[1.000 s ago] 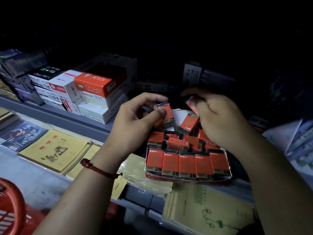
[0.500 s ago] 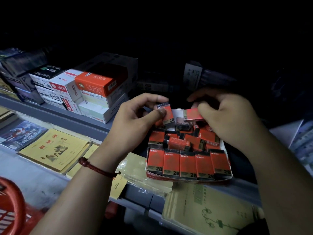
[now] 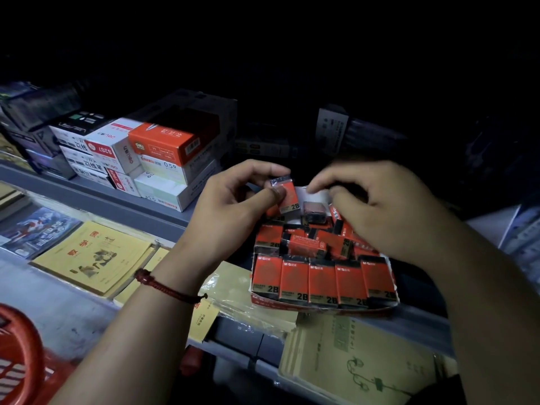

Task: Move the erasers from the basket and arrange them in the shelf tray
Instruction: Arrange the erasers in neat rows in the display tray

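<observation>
Erasers (image 3: 323, 280) crowd the tray (image 3: 321, 306) (stacked boxes (image 3: 163, 159) left, notebooks (image 3: 93, 255) below).

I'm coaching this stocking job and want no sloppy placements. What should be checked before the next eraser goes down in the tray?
1. Left hand grips an eraser: ok.
2. Right hand free to help: ok, nothing seen in it.
3. Front row in the tray stands neat: ok.
4. Erasers behind that row are ordered: not ok, they lie jumbled.
5. Free slot at the back: cannot tell, hands cover it.
6. Erasers left in the basket: cannot tell, only its rim shows.
</observation>
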Tool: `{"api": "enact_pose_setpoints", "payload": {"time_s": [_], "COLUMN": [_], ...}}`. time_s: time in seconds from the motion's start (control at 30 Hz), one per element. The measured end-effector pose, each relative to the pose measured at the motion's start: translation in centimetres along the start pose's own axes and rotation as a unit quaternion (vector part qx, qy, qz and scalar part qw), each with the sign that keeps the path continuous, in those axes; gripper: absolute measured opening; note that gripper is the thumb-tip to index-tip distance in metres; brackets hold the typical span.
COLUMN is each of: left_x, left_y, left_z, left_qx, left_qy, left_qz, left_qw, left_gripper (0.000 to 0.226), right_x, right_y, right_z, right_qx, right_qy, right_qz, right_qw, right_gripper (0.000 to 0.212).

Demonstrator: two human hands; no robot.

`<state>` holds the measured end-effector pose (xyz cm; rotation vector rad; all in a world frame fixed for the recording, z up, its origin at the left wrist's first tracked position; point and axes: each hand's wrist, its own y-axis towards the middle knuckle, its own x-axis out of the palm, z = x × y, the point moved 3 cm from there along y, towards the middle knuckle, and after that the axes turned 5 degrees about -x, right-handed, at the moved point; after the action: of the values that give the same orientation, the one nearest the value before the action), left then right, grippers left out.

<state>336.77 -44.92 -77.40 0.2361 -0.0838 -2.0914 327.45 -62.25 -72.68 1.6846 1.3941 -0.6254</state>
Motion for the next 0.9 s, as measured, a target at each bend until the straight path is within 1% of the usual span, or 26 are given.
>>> {"api": "enact_pose_setpoints", "payload": {"time_s": [0.1,0.23,0.33,0.43,0.5,0.6,0.73,0.87,0.9], "left_x": [0.0,-0.1,-0.1,-0.1,-0.1,-0.1,-0.2,-0.2,-0.2], "left_y": [0.0,0.0,0.0,0.1,0.1,0.0,0.0,0.0,0.0], "left_z": [0.0,-0.1,-0.1,-0.2,-0.3,-0.2,-0.2,-0.3,-0.4], "left_qx": [0.003,0.003,0.004,0.004,0.006,0.009,0.008,0.005,0.004], "left_qy": [0.006,0.005,0.003,0.001,0.000,0.005,0.006,0.007,0.006], "left_qz": [0.000,0.001,0.003,0.011,0.014,0.010,0.009,0.010,0.010], "left_qw": [1.000,1.000,1.000,1.000,1.000,1.000,1.000,1.000,1.000], "left_gripper": [0.019,0.019,0.020,0.020,0.021,0.023,0.022,0.020,0.020], "right_x": [1.5,2.0,2.1,2.2,2.2,1.9,1.2,1.1,1.1], "right_y": [0.3,0.4,0.1,0.0,0.0,0.1,0.2,-0.1,-0.1], "right_z": [-0.1,0.5,0.5,0.3,0.3,0.4,0.8,0.9,1.1], "right_qx": [-0.030,0.001,0.014,0.002,0.003,0.011,0.014,0.000,0.005], "right_qy": [0.005,0.001,-0.040,-0.088,-0.092,-0.085,-0.033,-0.013,-0.024], "right_qz": [-0.053,-0.066,-0.092,-0.112,-0.118,-0.107,-0.053,-0.009,-0.002], "right_qw": [0.998,0.998,0.995,0.990,0.989,0.990,0.998,1.000,1.000], "right_gripper": [0.034,0.036,0.039,0.043,0.044,0.041,0.031,0.014,0.018]}}
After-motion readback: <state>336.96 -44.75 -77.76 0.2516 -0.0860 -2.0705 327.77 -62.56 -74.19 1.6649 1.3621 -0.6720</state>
